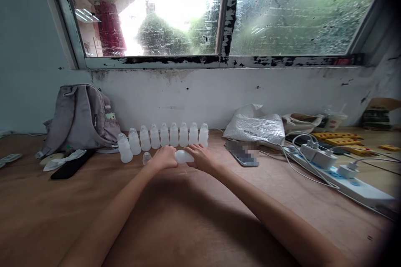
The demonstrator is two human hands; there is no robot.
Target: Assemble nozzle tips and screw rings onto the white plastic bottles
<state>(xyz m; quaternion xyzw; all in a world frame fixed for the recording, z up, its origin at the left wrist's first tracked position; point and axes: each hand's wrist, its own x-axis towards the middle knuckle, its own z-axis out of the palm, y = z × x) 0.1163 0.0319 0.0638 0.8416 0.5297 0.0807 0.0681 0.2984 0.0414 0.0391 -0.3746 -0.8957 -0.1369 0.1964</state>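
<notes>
A white translucent baby bottle [184, 157] lies sideways between my two hands, above the wooden table. My left hand [165, 157] is closed around its left end, which the fingers hide. Around the other end, my right hand [201, 157] grips with bent fingers. Next to my left wrist, a small clear dome-shaped cap [146, 158] rests on the table. Behind my hands runs a row of several similar baby bottles, standing upright with clear caps; the leftmost bottle [125, 148] is nearest to me and the rightmost bottle [203, 134] stands behind my right hand.
A grey backpack [83, 117] leans on the wall at left, with a black flat object [72, 164] before it. At right are a phone [242, 153], a silvery plastic bag [255, 125], and a power strip [354, 183] with chargers and loose cables. Yellow pieces [341, 139] lie beyond.
</notes>
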